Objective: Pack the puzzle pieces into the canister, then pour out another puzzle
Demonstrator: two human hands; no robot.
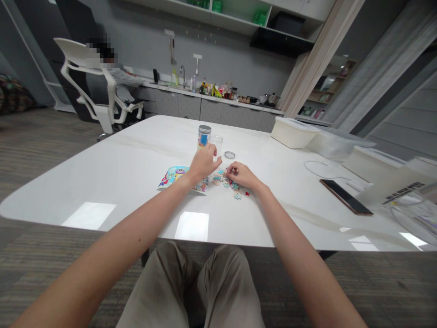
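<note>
A loose pile of small coloured jigsaw puzzle pieces [235, 186] lies on the white table. My right hand [241, 175] is at the back of the pile with its fingers bent together; whatever is between the fingertips is hidden. My left hand [204, 162] hovers in front of a clear jar [218, 142], thumb and fingers apart, with nothing visible between them. Part of that jar is covered by the hand. Beside it stands a printed jar with a silver lid [204, 130]. Under my left wrist lies a colourful picture sheet [174, 174].
A round lid [230, 155] lies flat behind the pieces. On the right are a phone [345, 197], a white cable [317, 166], a cream bin [294, 133] and a laptop [403, 182]. A person sits in a white chair [109, 86] near the kitchen counter [170, 89].
</note>
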